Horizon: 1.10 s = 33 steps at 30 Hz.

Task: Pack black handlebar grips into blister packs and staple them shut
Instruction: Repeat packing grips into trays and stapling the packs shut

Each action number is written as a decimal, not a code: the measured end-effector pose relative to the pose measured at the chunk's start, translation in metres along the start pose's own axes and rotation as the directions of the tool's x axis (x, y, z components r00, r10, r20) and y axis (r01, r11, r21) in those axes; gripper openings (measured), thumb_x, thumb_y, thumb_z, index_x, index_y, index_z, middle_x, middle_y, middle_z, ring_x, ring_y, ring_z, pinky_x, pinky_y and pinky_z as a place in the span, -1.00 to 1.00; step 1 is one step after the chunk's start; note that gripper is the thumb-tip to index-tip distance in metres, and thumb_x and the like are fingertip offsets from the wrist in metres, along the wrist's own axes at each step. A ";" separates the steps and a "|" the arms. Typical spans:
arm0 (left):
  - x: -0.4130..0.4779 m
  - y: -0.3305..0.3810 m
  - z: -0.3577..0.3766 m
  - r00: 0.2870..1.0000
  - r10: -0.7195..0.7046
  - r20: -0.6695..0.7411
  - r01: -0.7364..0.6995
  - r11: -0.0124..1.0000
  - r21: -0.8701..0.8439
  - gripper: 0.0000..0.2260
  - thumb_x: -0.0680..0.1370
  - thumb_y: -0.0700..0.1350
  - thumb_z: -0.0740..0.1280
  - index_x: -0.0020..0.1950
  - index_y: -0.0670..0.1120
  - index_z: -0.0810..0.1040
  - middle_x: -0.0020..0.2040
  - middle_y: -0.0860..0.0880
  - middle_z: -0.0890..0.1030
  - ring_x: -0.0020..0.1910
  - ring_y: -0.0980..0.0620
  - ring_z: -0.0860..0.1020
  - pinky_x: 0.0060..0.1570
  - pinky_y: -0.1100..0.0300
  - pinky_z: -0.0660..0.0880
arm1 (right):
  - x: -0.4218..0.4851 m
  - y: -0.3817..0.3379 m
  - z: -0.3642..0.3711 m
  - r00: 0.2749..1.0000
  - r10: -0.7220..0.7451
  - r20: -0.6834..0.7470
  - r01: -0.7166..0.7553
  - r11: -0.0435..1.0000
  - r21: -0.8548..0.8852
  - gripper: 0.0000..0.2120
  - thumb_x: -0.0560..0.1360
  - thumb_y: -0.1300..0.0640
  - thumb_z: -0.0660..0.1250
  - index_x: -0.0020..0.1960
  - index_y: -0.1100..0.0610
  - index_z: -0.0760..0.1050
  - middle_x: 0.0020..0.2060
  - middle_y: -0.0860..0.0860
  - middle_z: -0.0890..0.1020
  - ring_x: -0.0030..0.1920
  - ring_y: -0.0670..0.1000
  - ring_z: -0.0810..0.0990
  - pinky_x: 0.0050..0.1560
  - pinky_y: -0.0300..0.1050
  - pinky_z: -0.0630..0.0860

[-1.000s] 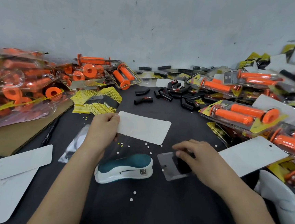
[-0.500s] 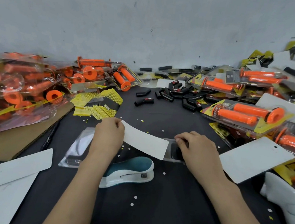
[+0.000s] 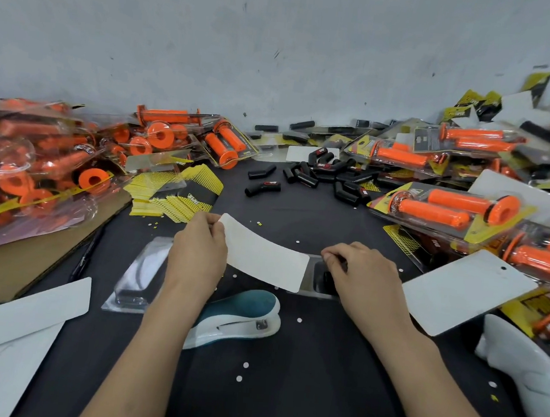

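Note:
My left hand (image 3: 196, 254) pinches the left end of a white backing card (image 3: 264, 257), which bows across the middle of the black table. My right hand (image 3: 361, 275) grips a small clear blister pack (image 3: 314, 280) with a black grip inside, right at the card's right end; most of the pack is hidden under the hand. A teal and white stapler (image 3: 241, 315) lies just below the card. Loose black grips (image 3: 316, 175) lie in a heap at the back centre. An empty clear blister (image 3: 141, 273) lies left of my left hand.
Packed orange grips are piled at the left (image 3: 37, 167) and right (image 3: 449, 210). Yellow and black printed cards (image 3: 175, 196) lie behind my left hand. White cards lie at the front left (image 3: 21, 316) and right (image 3: 466, 291). A white object (image 3: 525, 370) lies at the front right.
Both hands moved away from me. The card came down from a flat hold and its right end now meets the blister pack, which my right hand slid further back.

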<state>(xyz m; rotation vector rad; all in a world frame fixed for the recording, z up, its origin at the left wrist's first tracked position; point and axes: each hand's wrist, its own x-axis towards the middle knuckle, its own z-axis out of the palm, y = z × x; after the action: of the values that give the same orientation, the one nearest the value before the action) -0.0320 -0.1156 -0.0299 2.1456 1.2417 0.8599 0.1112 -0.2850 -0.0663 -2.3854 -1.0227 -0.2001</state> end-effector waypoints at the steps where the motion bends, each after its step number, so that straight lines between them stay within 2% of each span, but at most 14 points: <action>1: 0.000 0.000 0.000 0.999 -0.005 0.034 0.005 1.000 0.015 -0.81 0.67 -0.07 0.15 0.20 -0.09 0.48 0.00 -0.11 0.62 -0.09 -0.11 0.53 -0.13 0.05 0.44 | 0.000 0.000 0.000 1.000 0.002 -0.002 -0.002 1.000 -0.002 -0.74 0.67 -0.04 0.14 0.19 -0.13 0.59 0.06 -0.12 0.62 0.09 0.00 0.56 0.13 -0.02 0.41; 3: -0.001 0.001 0.000 0.990 -0.039 0.133 0.039 0.999 0.004 -0.83 0.67 -0.06 0.15 0.18 -0.07 0.45 -0.07 -0.12 0.65 -0.15 -0.15 0.62 -0.14 -0.02 0.57 | 0.000 0.000 0.000 1.000 0.004 -0.002 -0.004 1.000 -0.007 -0.74 0.67 -0.04 0.14 0.20 -0.13 0.58 0.06 -0.12 0.62 0.09 0.00 0.56 0.12 -0.03 0.41; 4: -0.001 0.002 0.001 0.980 -0.067 0.186 0.072 0.997 -0.018 -0.85 0.66 -0.05 0.15 0.16 -0.04 0.43 -0.16 -0.11 0.67 -0.27 -0.11 0.64 -0.27 0.01 0.59 | 0.000 0.000 0.001 1.000 0.005 -0.003 -0.005 1.000 -0.007 -0.74 0.67 -0.04 0.14 0.20 -0.13 0.58 0.07 -0.12 0.62 0.09 -0.01 0.56 0.12 -0.03 0.41; 6: -0.002 0.002 0.000 0.953 -0.113 0.280 0.123 0.992 -0.018 -0.88 0.66 -0.04 0.14 0.13 -0.01 0.43 -0.30 -0.07 0.67 -0.50 0.01 0.61 -0.49 0.21 0.48 | 0.000 0.000 0.000 1.000 0.009 -0.004 -0.009 1.000 -0.001 -0.73 0.67 -0.03 0.13 0.22 -0.12 0.58 0.08 -0.11 0.62 0.09 -0.01 0.55 0.14 -0.03 0.41; 9: -0.003 0.004 -0.002 0.919 -0.110 0.378 0.091 0.994 0.067 -0.83 0.65 -0.05 0.15 0.00 -0.05 0.51 -0.35 -0.03 0.63 -0.60 0.02 0.53 -0.54 0.31 0.41 | 0.000 -0.002 0.000 1.000 0.018 -0.011 -0.017 0.999 0.049 -0.73 0.67 0.00 0.13 0.25 -0.09 0.57 0.10 -0.09 0.63 0.10 -0.01 0.57 0.19 -0.03 0.43; 11: -0.005 0.005 -0.004 0.895 -0.124 0.430 0.099 0.992 0.080 -0.76 0.64 -0.05 0.16 -0.03 -0.11 0.57 -0.44 -0.06 0.58 -0.55 -0.07 0.47 -0.45 0.27 0.42 | -0.001 -0.004 -0.003 0.999 0.018 -0.033 -0.014 0.991 0.130 -0.72 0.67 0.04 0.15 0.25 -0.05 0.58 0.10 -0.06 0.63 0.08 0.01 0.58 0.18 -0.02 0.46; 14: -0.006 0.008 -0.007 0.882 -0.137 0.451 0.094 0.989 0.118 -0.72 0.65 -0.03 0.15 -0.12 -0.10 0.56 -0.51 -0.05 0.54 -0.50 -0.07 0.46 -0.40 0.25 0.42 | -0.002 -0.001 -0.017 0.991 0.025 -0.129 0.007 0.970 0.242 -0.73 0.65 0.11 0.18 0.27 -0.01 0.58 0.09 -0.05 0.62 0.11 0.01 0.55 0.10 -0.08 0.44; 17: -0.004 0.008 -0.011 0.888 -0.121 0.443 0.073 0.989 0.125 -0.71 0.66 -0.09 0.17 -0.20 -0.13 0.54 -0.51 -0.06 0.51 -0.47 -0.09 0.47 -0.41 0.25 0.41 | -0.006 0.013 -0.035 0.979 0.114 -0.171 -0.063 0.957 0.282 -0.72 0.65 0.12 0.18 0.30 -0.01 0.55 0.17 -0.04 0.59 0.19 0.00 0.50 0.09 -0.10 0.40; 21: -0.006 0.014 -0.008 0.874 -0.061 0.482 -0.002 0.992 0.129 -0.77 0.63 -0.16 0.21 -0.07 -0.16 0.65 -0.38 -0.10 0.54 -0.40 -0.10 0.45 -0.32 0.17 0.43 | -0.016 0.023 -0.039 0.974 0.227 -0.020 -0.210 0.929 0.304 -0.70 0.65 0.10 0.18 0.35 -0.02 0.49 0.26 0.00 0.53 0.16 -0.02 0.51 0.18 -0.06 0.46; 25: -0.014 0.027 -0.001 0.858 -0.014 0.514 -0.072 0.986 0.148 -0.83 0.62 -0.13 0.27 -0.02 -0.08 0.66 -0.23 -0.11 0.67 -0.18 -0.12 0.60 -0.11 0.10 0.55 | -0.019 0.020 -0.036 0.972 0.228 0.057 -0.231 0.875 0.425 -0.71 0.64 0.12 0.19 0.33 -0.07 0.48 0.25 -0.04 0.52 0.10 -0.12 0.49 0.10 -0.14 0.47; 27: -0.017 0.031 0.003 0.845 0.005 0.535 -0.098 0.985 0.145 -0.83 0.61 -0.11 0.29 0.00 -0.11 0.67 -0.19 -0.12 0.69 -0.16 -0.09 0.61 -0.03 0.08 0.56 | -0.019 0.019 -0.035 0.972 0.218 0.083 -0.231 0.856 0.463 -0.70 0.64 0.13 0.20 0.33 -0.10 0.48 0.25 -0.05 0.51 0.11 -0.14 0.49 0.02 -0.24 0.45; 29: -0.017 0.032 0.007 0.829 0.016 0.559 -0.109 0.985 0.134 -0.83 0.61 -0.09 0.31 0.03 -0.10 0.68 -0.18 -0.07 0.68 -0.13 -0.07 0.61 -0.03 0.08 0.56 | -0.020 0.019 -0.033 0.974 0.200 0.102 -0.224 0.855 0.468 -0.68 0.64 0.15 0.20 0.33 -0.12 0.46 0.29 -0.06 0.49 0.09 -0.23 0.48 -0.12 -0.43 0.37; 31: -0.017 0.031 0.010 0.820 0.022 0.572 -0.116 0.985 0.127 -0.86 0.61 -0.06 0.32 0.03 -0.06 0.66 -0.21 0.04 0.62 -0.16 0.00 0.57 -0.14 0.16 0.50 | -0.021 0.018 -0.031 0.975 0.188 0.120 -0.223 0.855 0.469 -0.65 0.63 0.18 0.20 0.34 -0.14 0.45 0.33 -0.07 0.45 -0.09 -0.37 0.50 -0.26 -0.51 0.39; 33: -0.015 0.029 0.012 0.820 0.026 0.572 -0.121 0.984 0.128 -0.92 0.60 -0.03 0.34 -0.05 0.01 0.60 -0.23 0.13 0.56 -0.21 0.08 0.53 -0.22 0.20 0.41 | -0.021 0.018 -0.029 0.975 0.176 0.132 -0.218 0.856 0.470 -0.62 0.62 0.22 0.20 0.35 -0.14 0.44 0.34 -0.06 0.42 -0.24 -0.46 0.46 -0.29 -0.57 0.37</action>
<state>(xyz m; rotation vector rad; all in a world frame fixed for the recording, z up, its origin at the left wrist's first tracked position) -0.0125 -0.1434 -0.0215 2.3403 0.9355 0.1041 0.1110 -0.3234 -0.0561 -2.0266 -0.7447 0.2140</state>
